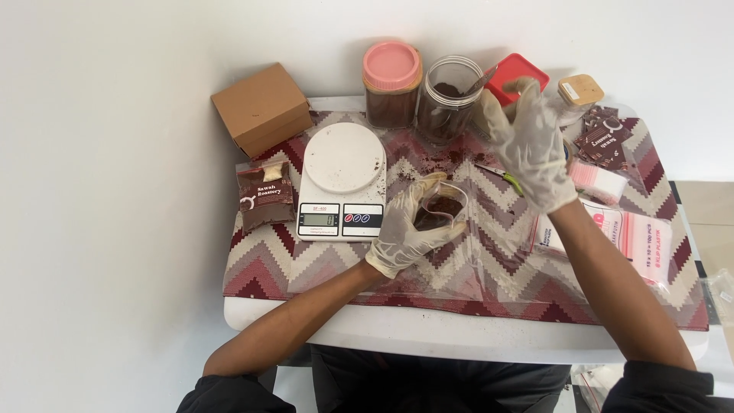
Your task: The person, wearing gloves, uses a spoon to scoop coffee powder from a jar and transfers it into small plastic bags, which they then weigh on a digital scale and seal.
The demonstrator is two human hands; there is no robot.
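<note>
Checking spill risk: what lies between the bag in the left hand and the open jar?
In the head view, between the bag and the open jar lies only the zigzag cloth, dusted with spilled brown powder; nothing stands there.

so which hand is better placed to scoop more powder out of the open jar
Probably the right hand: it is up beside the open jar, at the spoon handle. The left hand is busy holding the small pouch.

Bright, even, soft light; faint shadows; slight blur w/ edge distortion
</note>
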